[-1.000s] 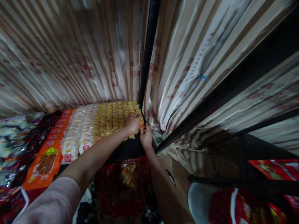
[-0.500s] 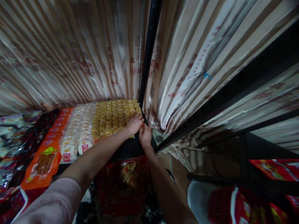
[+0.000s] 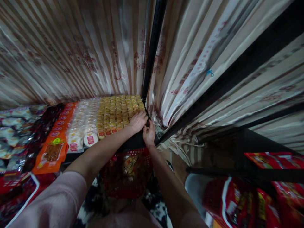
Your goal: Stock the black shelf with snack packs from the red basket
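My left hand point(image 3: 139, 122) lies over the front right end of the rows of yellow-wrapped round snack packs point(image 3: 118, 109), its fingers stretched toward the shelf corner. Just below it, my right hand point(image 3: 149, 132) is at the shelf's right edge, thumb and fingers pinched together. Whatever sits between those fingertips is hidden or too small to make out. The two hands nearly touch. Bare black shelf surface point(image 3: 133, 141) shows in front of the packs.
Left of the yellow packs are white round packs point(image 3: 90, 136), orange snack bags point(image 3: 51, 155) and dark packets point(image 3: 44, 129). A red basket point(image 3: 127, 188) holding packets stands below the shelf. Black posts point(image 3: 153, 47) and striped curtains point(image 3: 102, 53) enclose the corner. Red bags point(image 3: 242, 202) are at lower right.
The view has shifted slightly, so shelf and basket appear higher. Both hands stay at the right end of the yellow packs. The small red-orange thing seen between them no longer shows.
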`<action>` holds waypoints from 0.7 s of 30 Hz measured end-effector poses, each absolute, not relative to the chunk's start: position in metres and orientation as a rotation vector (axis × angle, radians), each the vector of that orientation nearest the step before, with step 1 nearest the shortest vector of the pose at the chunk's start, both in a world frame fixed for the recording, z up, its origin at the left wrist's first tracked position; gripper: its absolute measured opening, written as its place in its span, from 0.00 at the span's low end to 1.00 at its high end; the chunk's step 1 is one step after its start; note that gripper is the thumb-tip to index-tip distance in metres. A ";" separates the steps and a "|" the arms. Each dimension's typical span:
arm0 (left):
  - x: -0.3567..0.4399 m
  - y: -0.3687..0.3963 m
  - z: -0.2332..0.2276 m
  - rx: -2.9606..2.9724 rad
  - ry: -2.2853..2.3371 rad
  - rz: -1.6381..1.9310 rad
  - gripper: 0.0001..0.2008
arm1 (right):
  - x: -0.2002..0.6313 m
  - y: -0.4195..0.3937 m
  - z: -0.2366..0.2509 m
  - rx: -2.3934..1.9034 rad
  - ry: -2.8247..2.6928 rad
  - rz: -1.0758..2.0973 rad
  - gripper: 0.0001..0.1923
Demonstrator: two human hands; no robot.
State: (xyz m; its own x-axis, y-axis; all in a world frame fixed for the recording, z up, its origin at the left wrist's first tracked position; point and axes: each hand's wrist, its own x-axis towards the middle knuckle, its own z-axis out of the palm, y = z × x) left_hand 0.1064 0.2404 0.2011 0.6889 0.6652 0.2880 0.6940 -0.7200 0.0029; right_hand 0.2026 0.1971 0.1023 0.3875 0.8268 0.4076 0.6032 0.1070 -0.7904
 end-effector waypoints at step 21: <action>0.068 0.066 0.066 -2.937 -2.961 -0.834 0.14 | 0.161 0.047 0.008 -2.097 -1.222 0.754 0.19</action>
